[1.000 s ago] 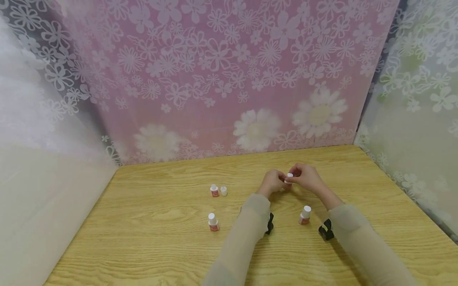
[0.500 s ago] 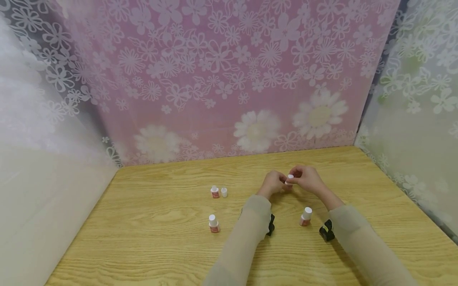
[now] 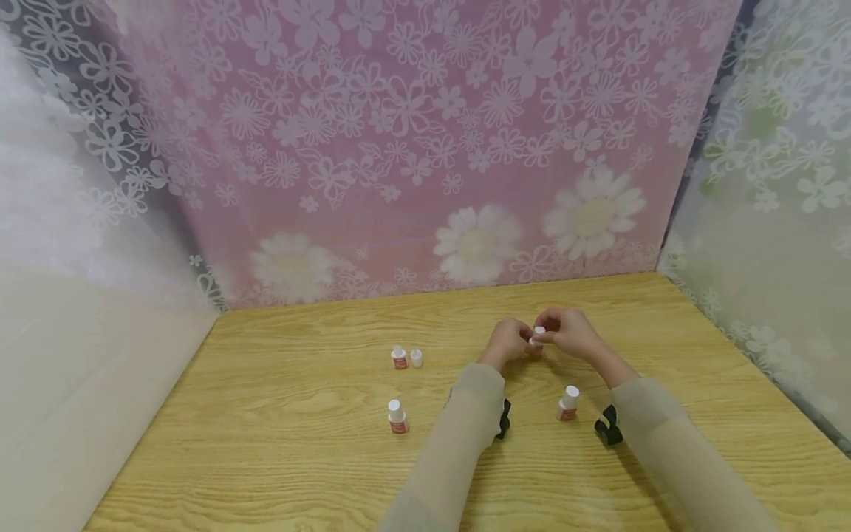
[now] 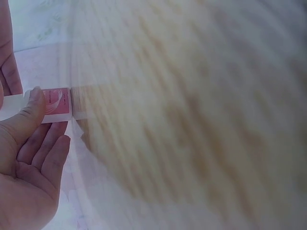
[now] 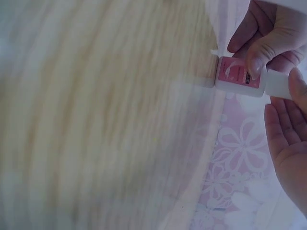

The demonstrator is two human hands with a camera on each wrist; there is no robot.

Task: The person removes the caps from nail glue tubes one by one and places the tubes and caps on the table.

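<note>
At the back right of the table, both hands are on one small white bottle [image 3: 536, 344] with a red label. My left hand [image 3: 508, 340] holds its body, the thumb lying across the label [image 4: 56, 100] in the left wrist view. My right hand [image 3: 569, 330] pinches the white cap [image 5: 277, 84] on its top between thumb and fingers. The bottle is upright, its base at or very close to the tabletop. A matching capped bottle [image 3: 567, 404] stands between the forearms. Further left are another capped bottle [image 3: 397, 417] and, behind it, a bottle with its nozzle bare [image 3: 399, 359].
A loose white cap [image 3: 416, 358] sits right beside the uncapped bottle. Black straps with mounts [image 3: 608, 427] hang at both wrists. The wood-grain table [image 3: 279, 443] is bounded by a pink flowered sheet [image 3: 372, 185] at the back and pale sheets on both sides.
Both hands stay at the same bottle with only slight finger movement. A little more of its red label shows between them now. The other bottles and the loose cap stay put.
</note>
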